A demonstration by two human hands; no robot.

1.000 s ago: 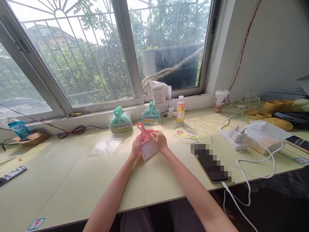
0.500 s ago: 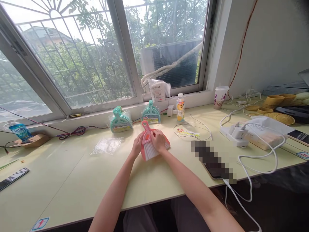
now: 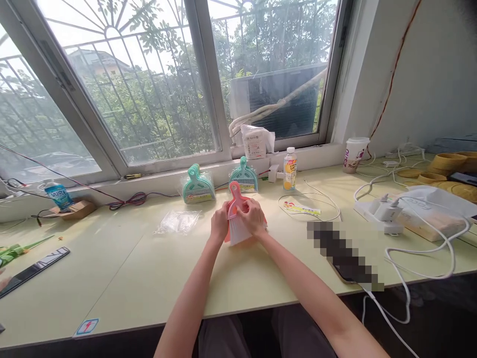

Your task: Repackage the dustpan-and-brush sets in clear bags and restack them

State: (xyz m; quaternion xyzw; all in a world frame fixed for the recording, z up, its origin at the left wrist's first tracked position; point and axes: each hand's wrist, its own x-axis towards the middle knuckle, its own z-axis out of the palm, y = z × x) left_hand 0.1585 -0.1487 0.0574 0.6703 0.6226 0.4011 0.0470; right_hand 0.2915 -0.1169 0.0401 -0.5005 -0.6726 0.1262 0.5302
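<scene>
A small pink hand brush with white bristles lies against a coral dustpan, their handles together and pointing up. My left hand is closed round the left edge of the set. On the other side, my right hand grips it, thumb over the front near the handle base. The set looks propped up on the table, handle end tilted toward the window. Beyond it stand a wrapped stack of green dustpan sets and a second green stack. Left of my hands lies a crumpled clear plastic bag.
On the right are a juice bottle, a label strip, a partly blurred phone, a white power strip and a paper cup. A blue bottle and a black strip lie left.
The view has turned slightly left, so things sit further right. The brush and dustpan have been tilted more upright, and both hands have closed in around them.
</scene>
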